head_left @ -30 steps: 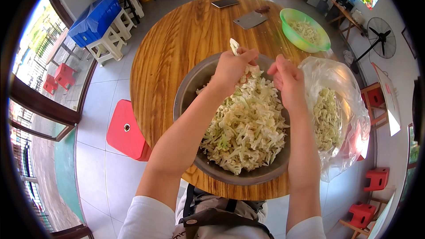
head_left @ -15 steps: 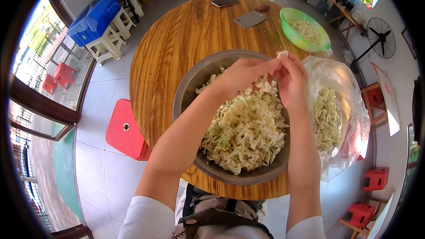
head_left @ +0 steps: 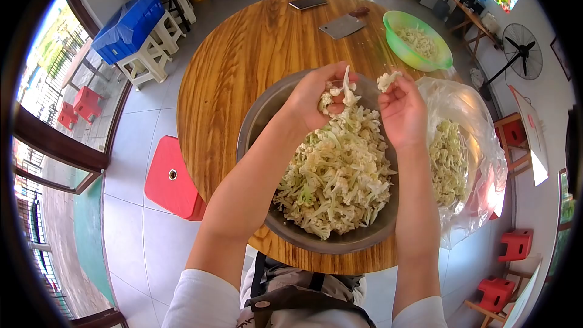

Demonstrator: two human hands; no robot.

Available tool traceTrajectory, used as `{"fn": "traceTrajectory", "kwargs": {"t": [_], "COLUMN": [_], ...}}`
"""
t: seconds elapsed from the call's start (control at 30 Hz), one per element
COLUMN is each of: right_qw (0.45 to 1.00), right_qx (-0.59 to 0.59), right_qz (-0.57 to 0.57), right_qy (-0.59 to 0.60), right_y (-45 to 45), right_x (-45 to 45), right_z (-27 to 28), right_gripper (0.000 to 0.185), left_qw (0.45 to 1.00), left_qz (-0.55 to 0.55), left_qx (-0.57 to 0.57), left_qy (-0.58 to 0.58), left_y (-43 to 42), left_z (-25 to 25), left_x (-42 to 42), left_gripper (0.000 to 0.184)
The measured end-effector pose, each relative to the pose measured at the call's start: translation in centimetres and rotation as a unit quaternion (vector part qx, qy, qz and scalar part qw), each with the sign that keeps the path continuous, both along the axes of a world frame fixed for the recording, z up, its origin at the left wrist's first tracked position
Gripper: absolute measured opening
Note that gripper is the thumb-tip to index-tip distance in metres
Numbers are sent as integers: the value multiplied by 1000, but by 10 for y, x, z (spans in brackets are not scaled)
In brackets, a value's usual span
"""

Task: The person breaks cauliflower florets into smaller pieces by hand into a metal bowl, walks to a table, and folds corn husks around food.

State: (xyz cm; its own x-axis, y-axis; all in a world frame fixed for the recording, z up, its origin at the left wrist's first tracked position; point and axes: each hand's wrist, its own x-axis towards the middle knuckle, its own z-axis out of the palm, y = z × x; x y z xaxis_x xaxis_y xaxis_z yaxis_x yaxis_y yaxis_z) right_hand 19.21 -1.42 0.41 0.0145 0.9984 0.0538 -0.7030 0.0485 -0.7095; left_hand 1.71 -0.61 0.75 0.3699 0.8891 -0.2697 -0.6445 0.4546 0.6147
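A wide metal bowl [head_left: 255,127] on the round wooden table holds a heap of cauliflower pieces [head_left: 337,176]. Over its far left part, my left hand [head_left: 310,98] is closed around several cauliflower florets [head_left: 348,88], one pale stem pointing up. My right hand [head_left: 403,109], above the bowl's right rim, pinches a small cauliflower floret [head_left: 387,80] between thumb and fingers. The two hands are apart, with a gap between them. Right of the bowl lies a clear plastic bag [head_left: 480,127] with more cauliflower pieces [head_left: 448,167] in it.
A green basin [head_left: 395,21] with pale cut pieces stands at the table's far right. Near it lie a cleaver [head_left: 343,26] and a dark phone [head_left: 308,2]. A red stool [head_left: 170,179] stands left of the table, a fan [head_left: 523,51] at the right.
My hands were together over the far right of the bowl and have parted. The left hand moved left with florets; the right now shows a separate floret in its fingertips.
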Motion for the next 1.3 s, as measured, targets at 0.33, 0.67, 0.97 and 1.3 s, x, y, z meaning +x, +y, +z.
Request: {"fn": "traceTrajectory", "kwargs": {"t": [0.33, 0.67, 0.97, 1.3], "right_qw": [983, 896, 928, 879], "right_qx": [44, 113, 55, 130], "right_qz": [83, -2, -27, 1], "right_qy": [-155, -429, -368, -459], "right_y": [-1, -14, -8, -16], "right_x": [1, -23, -15, -24], "right_z": [-5, 0, -1, 6], "right_gripper": [19, 21, 15, 22], "left_qw": [999, 977, 991, 995], "left_qz": [25, 22, 44, -4], "left_qx": [-2, 100, -59, -57], "left_qy": [-30, 188, -115, -86], "left_y": [2, -10, 7, 3], "left_z": [-2, 3, -11, -4], "left_x": [-2, 15, -1, -2], "left_gripper": [25, 15, 12, 12]}}
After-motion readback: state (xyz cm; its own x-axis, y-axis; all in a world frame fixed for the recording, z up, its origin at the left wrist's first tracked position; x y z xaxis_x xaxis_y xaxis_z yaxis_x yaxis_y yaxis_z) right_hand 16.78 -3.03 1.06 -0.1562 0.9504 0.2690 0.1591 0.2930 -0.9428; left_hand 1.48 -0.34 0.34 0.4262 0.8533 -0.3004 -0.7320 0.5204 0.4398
